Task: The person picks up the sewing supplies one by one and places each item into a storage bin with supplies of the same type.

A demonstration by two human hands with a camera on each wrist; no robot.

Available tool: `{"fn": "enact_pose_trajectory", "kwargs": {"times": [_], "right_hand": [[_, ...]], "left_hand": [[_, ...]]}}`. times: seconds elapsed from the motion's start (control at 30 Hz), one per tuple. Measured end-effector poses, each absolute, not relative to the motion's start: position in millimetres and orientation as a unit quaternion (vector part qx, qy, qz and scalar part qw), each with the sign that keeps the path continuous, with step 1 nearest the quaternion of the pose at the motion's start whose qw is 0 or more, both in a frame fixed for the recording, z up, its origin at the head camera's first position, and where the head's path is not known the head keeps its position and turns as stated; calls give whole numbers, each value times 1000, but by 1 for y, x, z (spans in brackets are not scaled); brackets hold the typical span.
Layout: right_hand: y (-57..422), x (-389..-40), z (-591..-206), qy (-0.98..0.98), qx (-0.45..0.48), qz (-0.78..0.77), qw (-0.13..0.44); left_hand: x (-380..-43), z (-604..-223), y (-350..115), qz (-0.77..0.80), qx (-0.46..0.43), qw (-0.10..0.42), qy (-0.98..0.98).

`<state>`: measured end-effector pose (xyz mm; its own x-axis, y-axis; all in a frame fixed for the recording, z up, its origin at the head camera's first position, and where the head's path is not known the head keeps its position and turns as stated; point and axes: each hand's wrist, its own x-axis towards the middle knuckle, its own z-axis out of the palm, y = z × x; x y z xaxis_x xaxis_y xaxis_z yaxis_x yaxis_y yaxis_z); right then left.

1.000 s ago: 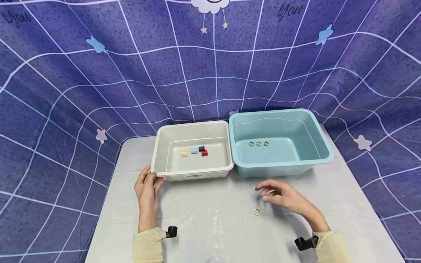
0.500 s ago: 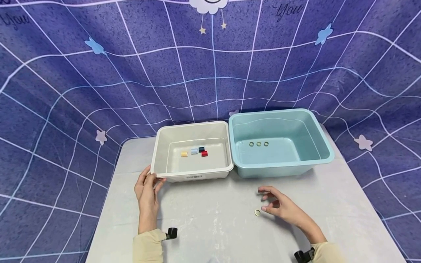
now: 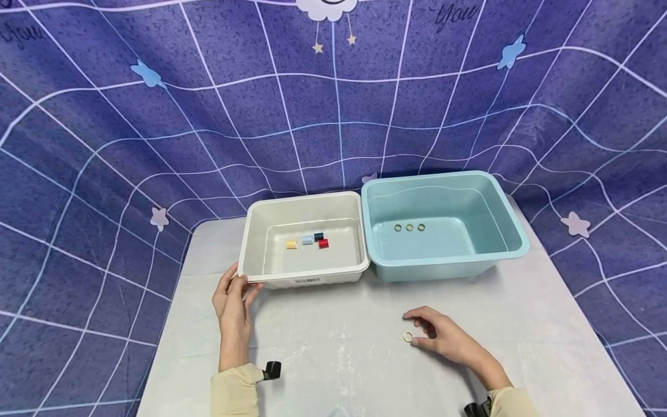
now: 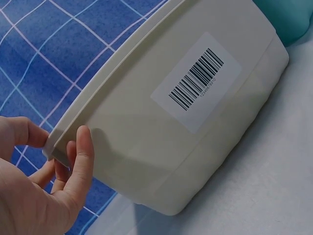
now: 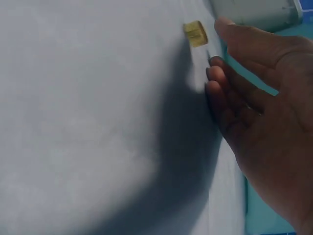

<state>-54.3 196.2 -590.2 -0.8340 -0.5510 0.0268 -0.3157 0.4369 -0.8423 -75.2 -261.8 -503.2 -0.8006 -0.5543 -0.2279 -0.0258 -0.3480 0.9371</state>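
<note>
My left hand (image 3: 233, 304) grips the front left corner of the white plastic bin (image 3: 307, 271), thumb and fingers on its rim (image 4: 55, 142). Inside that bin lie several small spools, among them a yellow one (image 3: 292, 245) and a red one (image 3: 323, 244). My right hand (image 3: 443, 335) hovers low over the table with fingers apart and gently bent, its thumb tip close beside a small gold ring (image 3: 408, 336). In the right wrist view the ring (image 5: 196, 33) shows just off the fingertips; contact cannot be told.
A light blue bin (image 3: 443, 260) stands right against the white bin and has three rings (image 3: 409, 227) on its floor. Both stand at the back of the grey-white table (image 3: 333, 347), before a purple gridded curtain (image 3: 333, 98).
My right hand has come down and nearer to the body, from above the ring to right beside it. The left hand stays at the bin's corner.
</note>
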Motion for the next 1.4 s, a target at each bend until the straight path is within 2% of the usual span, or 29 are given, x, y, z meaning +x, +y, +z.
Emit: {"fn": "enact_pose_trajectory", "kwargs": {"times": [0.17,0.37,0.67,1.4], "right_hand": [[196,-53,-596,842,-305,-438,80],[194,-52,-596,854,-318,-406,65],[192,-54,-594,872,-297,-380,79],[191,-51,-594,871,-328,-361,57]], "left_hand": [[-75,-504,-262,-775,264,175,-547],[-76,-506,-262,-778,264,179,-542],[-76,-508,-262,-775,263,182,-546],[-76,-507,-262,-773,274,180,-544]]}}
